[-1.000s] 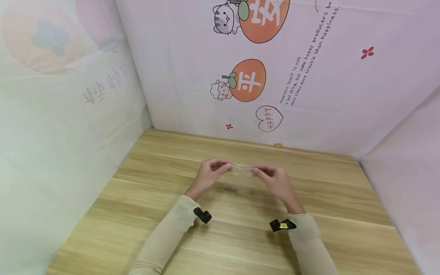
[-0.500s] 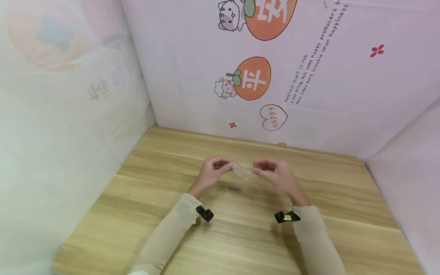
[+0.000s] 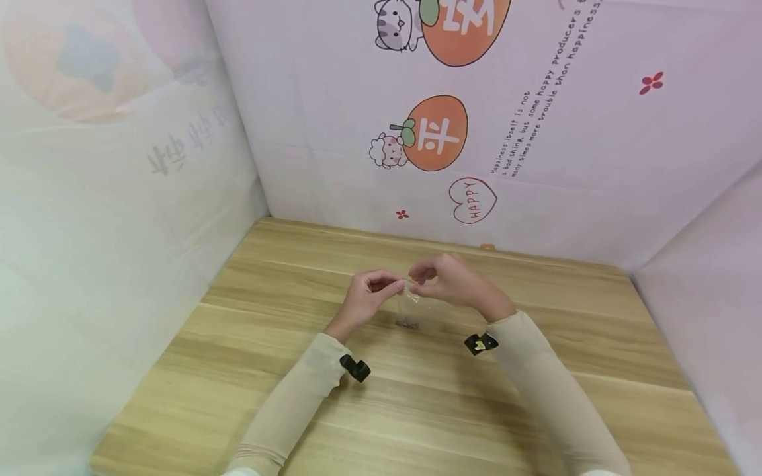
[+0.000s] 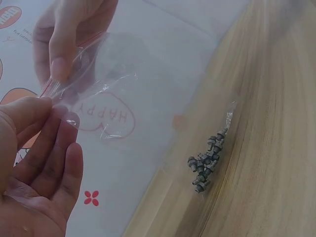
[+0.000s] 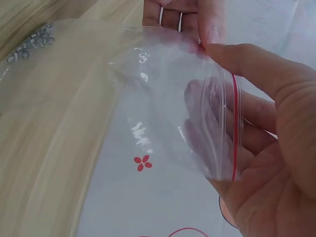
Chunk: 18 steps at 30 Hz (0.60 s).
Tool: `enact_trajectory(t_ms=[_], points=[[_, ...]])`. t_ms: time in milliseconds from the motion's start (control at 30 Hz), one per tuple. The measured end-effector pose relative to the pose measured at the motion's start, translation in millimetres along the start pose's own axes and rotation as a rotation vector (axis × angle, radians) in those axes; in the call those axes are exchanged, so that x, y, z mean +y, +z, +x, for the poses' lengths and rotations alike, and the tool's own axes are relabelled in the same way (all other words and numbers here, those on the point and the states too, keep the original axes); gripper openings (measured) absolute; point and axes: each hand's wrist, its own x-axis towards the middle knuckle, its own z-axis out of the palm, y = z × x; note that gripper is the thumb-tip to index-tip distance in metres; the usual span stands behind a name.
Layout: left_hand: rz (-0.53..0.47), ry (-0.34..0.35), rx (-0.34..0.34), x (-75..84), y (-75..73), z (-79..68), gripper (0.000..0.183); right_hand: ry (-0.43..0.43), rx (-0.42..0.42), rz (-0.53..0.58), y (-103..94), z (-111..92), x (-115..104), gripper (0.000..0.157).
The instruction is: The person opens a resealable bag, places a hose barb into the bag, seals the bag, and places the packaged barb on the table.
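Observation:
A clear zip-lock bag [image 3: 419, 309] with a red seal line hangs between both hands above the table. Several small grey, screw-like metal pieces [image 4: 206, 162] lie bunched at its bottom; their exact kind is unclear. My left hand [image 3: 369, 294] pinches one top corner of the bag between thumb and fingers. Close beside it, my right hand [image 3: 452, 283] holds the sealed edge, its thumb at the left thumb and its fingers behind the plastic. In the right wrist view the red seal strip [image 5: 235, 123] runs across the right fingers.
The wood-grain table [image 3: 357, 410] extends beneath both arms. A white printed cloth [image 3: 321, 132] stands behind it, with further cloth walls at left [image 3: 149, 231] and right [image 3: 714, 277]. Each wrist bears a black camera.
My right hand has moved left along the bag's top edge, from the opposite corner up to the left hand. The left hand stays almost in place.

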Motion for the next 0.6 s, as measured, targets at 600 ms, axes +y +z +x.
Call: enact_trajectory(t_ms=[600], points=[[0.034, -0.028, 0.037, 3.3, -1.9, 0.2, 0.019, -0.008, -0.059, 0.012, 0.2, 17.7, -6.1, 0.008]])
